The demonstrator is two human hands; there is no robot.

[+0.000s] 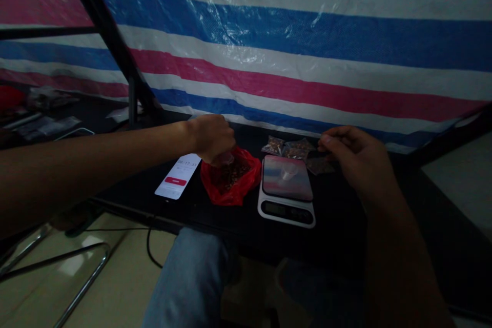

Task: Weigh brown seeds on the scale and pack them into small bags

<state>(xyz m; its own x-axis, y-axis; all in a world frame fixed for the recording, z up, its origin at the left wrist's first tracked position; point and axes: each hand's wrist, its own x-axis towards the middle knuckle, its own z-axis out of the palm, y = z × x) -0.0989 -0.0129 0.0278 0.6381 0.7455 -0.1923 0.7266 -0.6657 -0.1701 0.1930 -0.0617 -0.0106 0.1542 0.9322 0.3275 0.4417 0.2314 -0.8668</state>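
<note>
My left hand (pixel 213 137) is closed over the back left rim of a red plastic bag (pixel 249 179). Beneath its fingers shows a small see-through item (pixel 225 159), too dim to name. Small reddish-brown pieces (pixel 233 173) lie inside the bag, which stands open. My right hand (pixel 357 156) is pinched beyond the back right corner of a white kitchen scale (pixel 286 215); whatever its fingertips hold is hidden. Several small clear packets (pixel 295 148) of brown pieces lie behind the scale, near that hand. On the scale's shiny plate is a pale shape, perhaps a reflection.
A phone (pixel 178 177) with a lit timer lies left of the red bag on the black table (pixel 215 215). Striped plastic sheeting (pixel 269 36) hangs behind. A dark slanted frame post (pixel 103 25) rises at left, and a metal chair frame (pixel 84 287) stands below.
</note>
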